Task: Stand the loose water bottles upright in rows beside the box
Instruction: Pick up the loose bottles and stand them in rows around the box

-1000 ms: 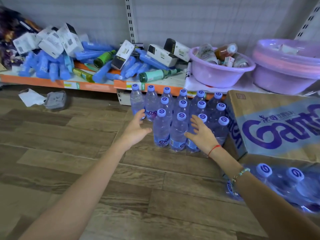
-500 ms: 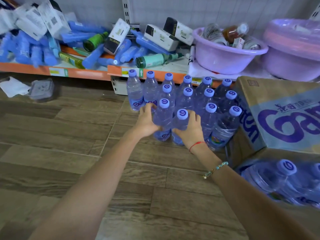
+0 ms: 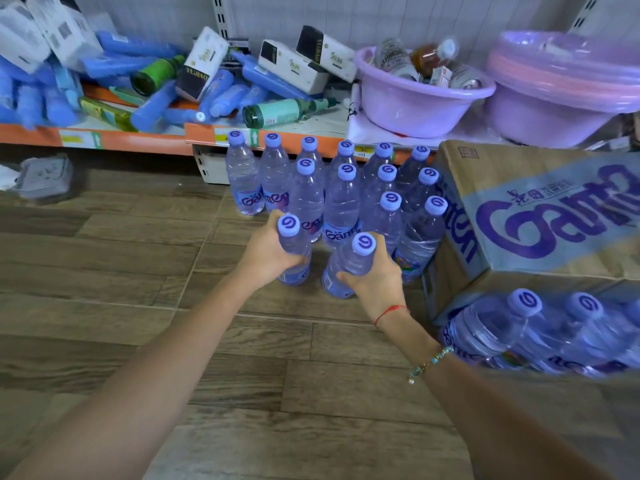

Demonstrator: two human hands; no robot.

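Left of the cardboard box (image 3: 540,216) stand the rowed bottles (image 3: 341,199). In front of them, the left hand (image 3: 268,252) grips one bottle (image 3: 294,251), the right hand (image 3: 375,277) another (image 3: 348,265), both tilted; set down crooked, either could topple neighbours.

Left hand (image 3: 268,252), right hand (image 3: 375,277) each grip bottle beside box (image 3: 540,216).

Bright, even light, prob from above; no hard shadows, just soft dark under the shelf (image 3: 104,138). Small shine on the bottle caps (image 3: 391,201). Middle is sharp. Edges bend & stretch w/ the wide lens: box (image 3: 540,216) looks curved. Bottle pack (image 3: 540,336) at right is blurry, so are the arms low down & blue stuff top left
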